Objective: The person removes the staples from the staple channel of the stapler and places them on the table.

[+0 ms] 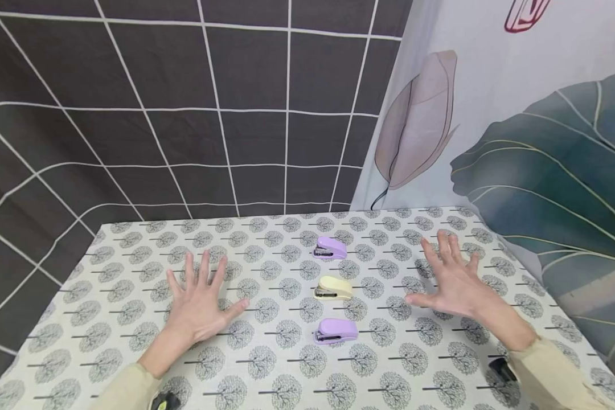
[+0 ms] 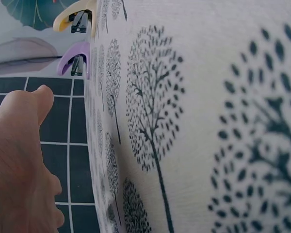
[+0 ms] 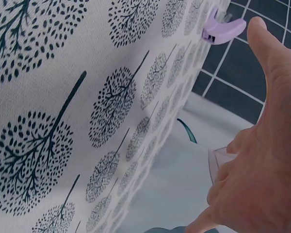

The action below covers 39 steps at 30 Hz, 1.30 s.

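Note:
Three small staplers stand in a column on the table: a purple stapler point(image 1: 331, 248) at the back, a cream-yellow stapler point(image 1: 334, 288) in the middle and another purple stapler point(image 1: 335, 331) in front. My left hand point(image 1: 197, 304) is spread to their left, fingers straight and apart, holding nothing. On their right, my right hand point(image 1: 453, 282) is spread the same way and holds nothing. In the left wrist view, a purple stapler point(image 2: 73, 59) and the yellow stapler point(image 2: 76, 15) appear beyond the hand. The right wrist view shows one purple stapler point(image 3: 223, 29) near the thumb.
A white tablecloth point(image 1: 266, 364) printed with grey trees covers the table. Behind it hangs a dark curtain point(image 1: 246, 136) with a white grid. A pale curtain point(image 1: 471, 45) with large leaves hangs at the right. Dark bands point(image 1: 502, 369) sit at both wrists.

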{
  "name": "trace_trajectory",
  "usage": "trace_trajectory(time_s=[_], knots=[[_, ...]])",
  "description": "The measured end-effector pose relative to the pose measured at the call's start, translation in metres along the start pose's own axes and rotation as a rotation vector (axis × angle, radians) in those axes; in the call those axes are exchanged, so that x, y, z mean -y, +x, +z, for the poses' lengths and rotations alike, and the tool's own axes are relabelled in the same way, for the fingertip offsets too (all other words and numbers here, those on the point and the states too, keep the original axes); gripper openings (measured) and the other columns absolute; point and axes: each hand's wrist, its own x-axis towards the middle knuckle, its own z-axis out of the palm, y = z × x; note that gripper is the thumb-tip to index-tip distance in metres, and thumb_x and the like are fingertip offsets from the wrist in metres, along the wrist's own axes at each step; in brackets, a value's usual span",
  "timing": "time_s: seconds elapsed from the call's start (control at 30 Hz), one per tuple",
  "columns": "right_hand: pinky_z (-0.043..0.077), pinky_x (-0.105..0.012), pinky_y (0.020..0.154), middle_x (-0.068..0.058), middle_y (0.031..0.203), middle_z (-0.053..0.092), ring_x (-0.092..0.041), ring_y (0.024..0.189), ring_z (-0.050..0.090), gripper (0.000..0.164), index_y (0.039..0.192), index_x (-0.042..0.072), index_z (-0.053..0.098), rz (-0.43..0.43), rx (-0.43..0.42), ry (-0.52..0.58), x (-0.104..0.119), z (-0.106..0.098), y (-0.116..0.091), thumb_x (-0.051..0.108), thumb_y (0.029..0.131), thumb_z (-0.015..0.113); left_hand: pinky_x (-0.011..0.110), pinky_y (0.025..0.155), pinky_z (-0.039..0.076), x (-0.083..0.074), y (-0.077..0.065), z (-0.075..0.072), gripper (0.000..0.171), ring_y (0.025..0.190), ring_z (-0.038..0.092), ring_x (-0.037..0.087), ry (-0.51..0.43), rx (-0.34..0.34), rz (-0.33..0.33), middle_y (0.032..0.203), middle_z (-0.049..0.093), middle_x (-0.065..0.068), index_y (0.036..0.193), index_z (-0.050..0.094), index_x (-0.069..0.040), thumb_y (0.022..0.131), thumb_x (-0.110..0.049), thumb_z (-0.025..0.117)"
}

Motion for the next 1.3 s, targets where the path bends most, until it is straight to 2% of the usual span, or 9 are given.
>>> trace_trajectory(time_s=[0.3,0.33,0.37,0.43,0.47,0.57,0.7,0.93,1.3], knots=[[-0.006,-0.08,0.096,-0.03,0.157,-0.017,-0.055,0.141,-0.011,0.127,0.158,0.002,0.002,-0.008,0.0,0.001,0.001,0.0,0.001,0.071,0.076,0.07,0.076,0.102,-0.009,0.003,0.001,0.005,0.102,0.143,-0.01,0.054,-0.023,0.006,0.003,0.161,-0.001,0.027,0.158,0.019,-0.005,0.089,-0.074,0.047],[-0.002,-0.081,0.096,-0.031,0.157,-0.015,-0.057,0.141,-0.007,0.126,0.158,0.001,0.003,-0.018,-0.006,0.002,0.002,0.001,0.002,0.069,0.077,0.071,0.077,0.103,-0.007,0.003,0.001,0.006,0.102,0.143,-0.007,0.054,-0.032,0.007,0.008,0.161,0.001,0.028,0.158,0.02,-0.004,0.089,-0.073,0.048],[0.007,-0.081,0.098,-0.033,0.157,-0.011,-0.059,0.139,0.015,0.124,0.158,0.001,0.004,-0.035,-0.019,0.009,0.003,0.001,0.002,0.066,0.078,0.072,0.076,0.104,-0.005,0.002,0.002,0.007,0.1,0.143,-0.005,0.055,-0.049,0.007,0.014,0.161,0.003,0.029,0.157,0.021,-0.003,0.09,-0.071,0.051],[0.039,-0.071,0.093,-0.037,0.156,0.001,-0.047,0.11,0.059,0.116,0.157,-0.002,0.007,-0.079,-0.05,0.049,0.008,0.001,0.006,0.054,0.082,0.076,0.074,0.107,0.001,-0.001,0.006,0.008,0.096,0.144,0.001,0.054,-0.099,0.002,0.028,0.16,0.008,0.029,0.155,0.024,0.001,0.091,-0.063,0.057],[0.053,-0.059,0.081,-0.039,0.154,0.011,-0.034,0.085,0.068,0.11,0.156,-0.004,0.011,-0.112,-0.073,0.079,0.013,0.002,0.01,0.046,0.085,0.077,0.072,0.109,0.006,-0.004,0.009,0.009,0.092,0.144,0.007,0.053,-0.136,-0.01,0.041,0.16,0.013,0.029,0.154,0.027,0.003,0.091,-0.056,0.062],[0.047,-0.026,0.039,-0.043,0.133,0.047,-0.004,0.036,0.038,0.084,0.149,-0.012,0.028,-0.234,-0.149,0.174,0.03,0.005,0.027,0.019,0.088,0.077,0.064,0.11,0.022,-0.015,0.025,0.012,0.075,0.14,0.03,0.048,-0.28,-0.06,0.092,0.152,0.034,0.028,0.145,0.041,0.007,0.091,-0.034,0.07],[0.045,-0.017,0.042,-0.036,0.109,0.064,-0.004,0.04,0.047,0.064,0.141,-0.013,0.042,-0.35,-0.209,0.226,0.059,0.016,0.06,0.006,0.089,0.073,0.052,0.1,0.044,-0.042,0.057,0.023,0.047,0.115,0.06,0.038,-0.486,-0.089,0.152,0.126,0.063,0.022,0.128,0.06,0.006,0.089,-0.017,0.073],[0.049,-0.018,0.048,-0.028,0.102,0.068,-0.012,0.054,0.061,0.045,0.134,-0.011,0.052,-0.342,-0.117,0.28,0.096,0.03,0.111,0.003,0.094,0.065,0.039,0.088,0.053,-0.088,0.108,0.05,0.038,0.097,0.065,0.026,-0.745,-0.045,0.112,0.111,0.068,0.015,0.122,0.064,0.004,0.086,-0.006,0.073],[0.056,-0.033,0.074,-0.012,0.094,0.069,-0.022,0.077,0.065,0.024,0.108,0.0,0.069,-0.462,-0.099,0.068,0.116,0.035,0.145,-0.003,0.085,0.073,0.033,0.078,0.051,-0.109,0.138,0.068,0.038,0.086,0.06,0.018,-0.662,-0.085,0.15,0.105,0.069,0.007,0.118,0.068,-0.002,0.082,-0.008,0.079]])
